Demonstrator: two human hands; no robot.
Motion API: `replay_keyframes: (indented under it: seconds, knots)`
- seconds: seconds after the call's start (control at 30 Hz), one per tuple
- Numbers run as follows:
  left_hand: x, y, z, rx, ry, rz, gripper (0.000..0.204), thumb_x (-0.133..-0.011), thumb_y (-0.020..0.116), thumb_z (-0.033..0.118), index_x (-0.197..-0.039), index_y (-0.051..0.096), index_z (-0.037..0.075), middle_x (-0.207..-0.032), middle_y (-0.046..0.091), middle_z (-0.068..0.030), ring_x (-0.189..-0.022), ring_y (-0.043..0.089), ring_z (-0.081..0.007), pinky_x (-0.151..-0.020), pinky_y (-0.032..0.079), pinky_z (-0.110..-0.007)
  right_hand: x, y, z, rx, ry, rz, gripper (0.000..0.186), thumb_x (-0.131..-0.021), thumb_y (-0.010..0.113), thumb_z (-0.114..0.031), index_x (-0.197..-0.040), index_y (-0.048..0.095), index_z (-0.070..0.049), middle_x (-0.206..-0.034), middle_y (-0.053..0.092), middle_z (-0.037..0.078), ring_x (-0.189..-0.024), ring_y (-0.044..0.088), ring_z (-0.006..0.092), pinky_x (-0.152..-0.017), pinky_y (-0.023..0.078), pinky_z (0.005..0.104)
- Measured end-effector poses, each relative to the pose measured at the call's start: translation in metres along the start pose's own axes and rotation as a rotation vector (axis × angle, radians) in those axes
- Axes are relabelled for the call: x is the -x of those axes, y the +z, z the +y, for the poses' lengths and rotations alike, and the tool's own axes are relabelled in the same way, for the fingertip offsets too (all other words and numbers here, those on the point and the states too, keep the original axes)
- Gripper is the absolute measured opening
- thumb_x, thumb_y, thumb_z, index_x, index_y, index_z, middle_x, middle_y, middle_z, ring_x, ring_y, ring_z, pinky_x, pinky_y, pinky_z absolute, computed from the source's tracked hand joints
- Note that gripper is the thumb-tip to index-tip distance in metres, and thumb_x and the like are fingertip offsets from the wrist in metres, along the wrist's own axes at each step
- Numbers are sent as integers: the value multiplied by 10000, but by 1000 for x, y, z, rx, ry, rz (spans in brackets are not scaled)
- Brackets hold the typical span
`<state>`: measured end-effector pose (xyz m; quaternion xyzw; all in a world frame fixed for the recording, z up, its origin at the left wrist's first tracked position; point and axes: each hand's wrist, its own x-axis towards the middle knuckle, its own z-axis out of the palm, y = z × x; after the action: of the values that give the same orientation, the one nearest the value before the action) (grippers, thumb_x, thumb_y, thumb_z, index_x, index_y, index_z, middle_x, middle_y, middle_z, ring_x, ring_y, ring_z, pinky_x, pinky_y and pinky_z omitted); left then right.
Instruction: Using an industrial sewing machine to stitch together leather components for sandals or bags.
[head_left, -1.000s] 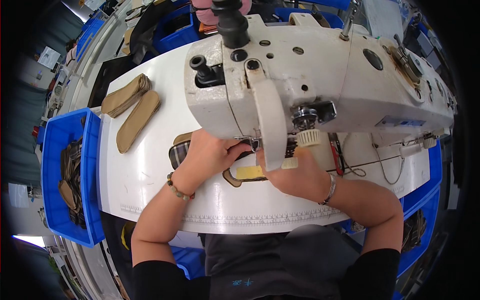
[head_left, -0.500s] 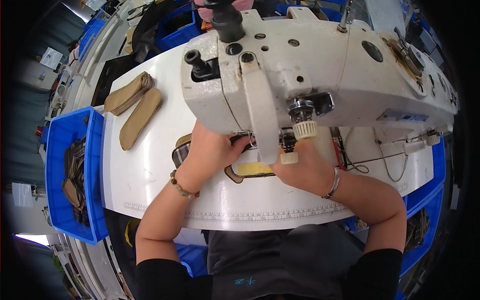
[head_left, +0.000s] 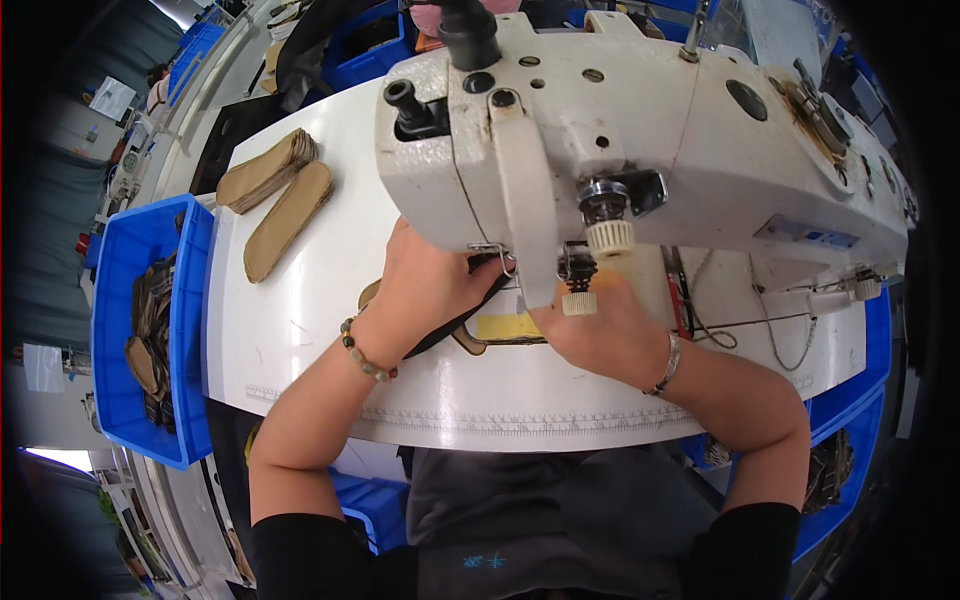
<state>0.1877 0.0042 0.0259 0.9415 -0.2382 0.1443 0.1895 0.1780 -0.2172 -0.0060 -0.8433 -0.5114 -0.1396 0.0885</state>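
A white sewing machine [head_left: 640,130] stands over the table, its needle area partly hidden behind the arm guard and my hands. To the left of the needle, my left hand [head_left: 432,275] is closed, with thumb and fingers on a dark fabric piece [head_left: 440,328] that runs beneath the hand. A tan edge [head_left: 370,293] shows beside the wrist. My right hand [head_left: 597,328] lies right of the needle, below the tension knobs; its fingertips are hidden by the machine. Between the hands a yellow plate [head_left: 507,327] is visible, with a tan, dark-edged piece [head_left: 468,342] at its left end.
Two piles of tan sole-shaped pieces [head_left: 287,222] lie at the table's far left. A blue bin [head_left: 188,330] with dark and tan pieces stands left of the table. A printed ruler [head_left: 500,422] runs along the near edge. Loose cords [head_left: 715,325] lie right of my right hand.
The fabric under my left hand has turned: its checked side showed left of the wrist, and now a dark strip shows under it. My right hand stays near the needle. The whole view has shifted slightly.
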Motion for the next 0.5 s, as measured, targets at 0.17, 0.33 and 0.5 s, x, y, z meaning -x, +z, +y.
replay_keyframes:
  seconds: [0.17,0.33,0.5]
  knots:
    - [-1,2,-1,42,8,30,331,-673,831,177,-986,736,123,-866,692,-67,-832,638,-302,-805,475,-421,3,7,1,-36,46,69,69,-649,649,-118,-700,648,-72,-752,633,76,-681,651,230,-576,516,370]
    - [0,5,-1,19,27,67,373,-665,830,179,-1019,725,124,-936,687,-97,-886,628,-324,-809,477,-439,0,15,3,-111,44,204,105,-638,659,-144,-575,600,-83,-620,545,82,-564,604,251,-503,464,399]
    - [2,4,2,-11,-61,15,390,-663,836,212,-1028,725,131,-956,682,-100,-911,622,-328,-797,483,-439,-1,15,2,-88,37,199,77,-640,651,-137,-614,615,-74,-631,562,99,-574,615,256,-512,480,391]
